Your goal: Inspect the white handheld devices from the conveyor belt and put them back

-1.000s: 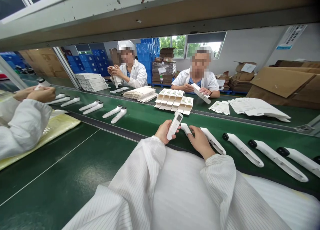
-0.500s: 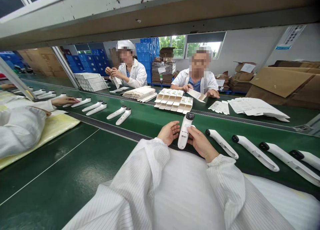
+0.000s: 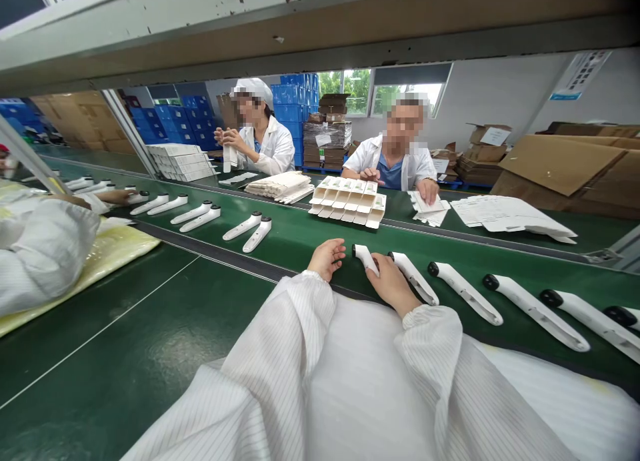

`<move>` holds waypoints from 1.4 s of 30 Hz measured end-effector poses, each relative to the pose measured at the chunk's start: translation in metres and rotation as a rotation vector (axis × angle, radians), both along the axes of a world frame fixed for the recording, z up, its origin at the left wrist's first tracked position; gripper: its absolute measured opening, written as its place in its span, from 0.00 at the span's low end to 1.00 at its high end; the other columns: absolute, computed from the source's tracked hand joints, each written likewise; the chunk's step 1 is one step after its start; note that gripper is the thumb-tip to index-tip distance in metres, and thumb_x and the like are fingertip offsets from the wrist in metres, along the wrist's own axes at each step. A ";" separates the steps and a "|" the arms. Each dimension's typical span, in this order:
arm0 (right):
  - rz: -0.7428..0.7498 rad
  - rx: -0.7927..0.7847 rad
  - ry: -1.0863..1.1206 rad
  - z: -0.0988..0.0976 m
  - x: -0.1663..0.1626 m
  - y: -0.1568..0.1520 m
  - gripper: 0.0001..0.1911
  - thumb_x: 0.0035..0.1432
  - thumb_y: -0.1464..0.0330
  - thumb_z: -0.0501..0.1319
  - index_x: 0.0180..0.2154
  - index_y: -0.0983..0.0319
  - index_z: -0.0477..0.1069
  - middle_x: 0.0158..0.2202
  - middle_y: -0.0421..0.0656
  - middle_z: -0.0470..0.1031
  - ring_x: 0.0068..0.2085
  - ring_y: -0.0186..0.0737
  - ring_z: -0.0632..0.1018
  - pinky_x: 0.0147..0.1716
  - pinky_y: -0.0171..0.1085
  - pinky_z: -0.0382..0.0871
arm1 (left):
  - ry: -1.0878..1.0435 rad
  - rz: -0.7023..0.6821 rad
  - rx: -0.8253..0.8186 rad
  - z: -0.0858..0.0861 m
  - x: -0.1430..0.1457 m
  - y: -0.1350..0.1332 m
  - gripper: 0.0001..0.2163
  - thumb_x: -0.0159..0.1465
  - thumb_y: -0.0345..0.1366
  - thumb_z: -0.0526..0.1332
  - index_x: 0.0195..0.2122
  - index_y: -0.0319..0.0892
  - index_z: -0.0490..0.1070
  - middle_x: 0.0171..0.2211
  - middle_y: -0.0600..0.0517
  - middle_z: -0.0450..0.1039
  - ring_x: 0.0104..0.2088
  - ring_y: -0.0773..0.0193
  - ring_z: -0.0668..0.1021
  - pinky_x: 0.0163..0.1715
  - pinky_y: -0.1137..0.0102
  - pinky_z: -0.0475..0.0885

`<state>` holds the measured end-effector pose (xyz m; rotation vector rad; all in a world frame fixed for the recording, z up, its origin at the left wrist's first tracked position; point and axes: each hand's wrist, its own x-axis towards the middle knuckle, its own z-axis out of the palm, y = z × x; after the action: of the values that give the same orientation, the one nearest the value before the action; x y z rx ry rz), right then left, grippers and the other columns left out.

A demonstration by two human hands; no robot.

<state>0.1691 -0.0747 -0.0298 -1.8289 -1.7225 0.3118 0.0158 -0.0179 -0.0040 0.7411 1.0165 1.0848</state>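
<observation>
My left hand (image 3: 327, 259) lies open on the green conveyor belt (image 3: 300, 247), holding nothing. My right hand (image 3: 393, 284) rests with its fingers on a white handheld device with a black tip (image 3: 365, 259), which lies on the belt between my hands. Another such device (image 3: 413, 277) lies against my right hand's outer side. More white devices (image 3: 465, 293) lie slantwise in a row to the right, and a further row (image 3: 257, 235) runs to the left.
Across the belt, a co-worker's hands (image 3: 427, 191) rest on papers and another co-worker (image 3: 263, 137) holds a white item. Open white cartons (image 3: 347, 203) and stacked boxes (image 3: 180, 163) stand on the far belt. A metal shelf beam (image 3: 320, 27) runs overhead.
The device held upright between my hands now lies on the belt under my right fingers. My hands have spread lower and apart. The row of devices has shifted left.
</observation>
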 end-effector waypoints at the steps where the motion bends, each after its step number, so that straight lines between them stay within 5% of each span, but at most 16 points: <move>1: 0.004 0.064 -0.029 0.001 0.001 -0.003 0.21 0.55 0.68 0.54 0.51 0.64 0.65 0.50 0.53 0.67 0.52 0.50 0.69 0.51 0.45 0.61 | 0.008 -0.002 0.001 0.000 0.000 -0.001 0.07 0.52 0.36 0.62 0.32 0.41 0.71 0.26 0.55 0.69 0.24 0.72 0.70 0.25 0.75 0.60; 5: 0.168 0.242 -0.030 0.014 -0.004 -0.020 0.17 0.59 0.68 0.50 0.48 0.59 0.69 0.47 0.48 0.72 0.48 0.46 0.71 0.48 0.43 0.64 | 0.077 -0.047 0.019 0.002 -0.003 -0.003 0.07 0.52 0.36 0.62 0.32 0.41 0.71 0.27 0.53 0.70 0.24 0.72 0.70 0.24 0.76 0.59; 10: 0.465 -0.053 -0.020 0.018 -0.017 -0.030 0.13 0.58 0.68 0.52 0.38 0.57 0.75 0.37 0.42 0.76 0.38 0.40 0.75 0.41 0.39 0.66 | 0.258 -0.197 0.098 0.000 -0.003 -0.004 0.06 0.54 0.35 0.61 0.32 0.40 0.71 0.28 0.52 0.71 0.23 0.72 0.69 0.22 0.77 0.59; 19: 0.437 -0.145 0.033 0.013 -0.017 -0.025 0.12 0.57 0.67 0.53 0.35 0.58 0.75 0.38 0.42 0.77 0.38 0.41 0.76 0.37 0.38 0.65 | 0.855 -0.492 0.632 -0.019 0.001 -0.006 0.05 0.54 0.32 0.59 0.30 0.44 0.74 0.27 0.53 0.73 0.30 0.65 0.74 0.33 0.73 0.66; 39: 0.466 -0.164 0.089 0.012 -0.017 -0.027 0.13 0.56 0.68 0.52 0.35 0.58 0.75 0.38 0.43 0.77 0.38 0.42 0.76 0.38 0.40 0.65 | 0.796 -0.533 0.627 -0.022 -0.001 -0.003 0.06 0.56 0.33 0.59 0.32 0.44 0.74 0.28 0.53 0.73 0.31 0.64 0.74 0.37 0.71 0.68; 42: 0.462 -0.157 0.077 0.012 -0.017 -0.027 0.14 0.57 0.67 0.52 0.36 0.57 0.75 0.37 0.43 0.76 0.36 0.41 0.75 0.37 0.39 0.65 | 0.779 -0.381 0.710 -0.016 -0.011 0.004 0.07 0.53 0.32 0.61 0.34 0.44 0.74 0.33 0.50 0.73 0.38 0.61 0.74 0.46 0.68 0.66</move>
<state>0.1526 -0.1021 -0.0180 -1.4784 -2.1022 0.7108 0.0052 -0.0142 -0.0198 1.9558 1.0466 0.8087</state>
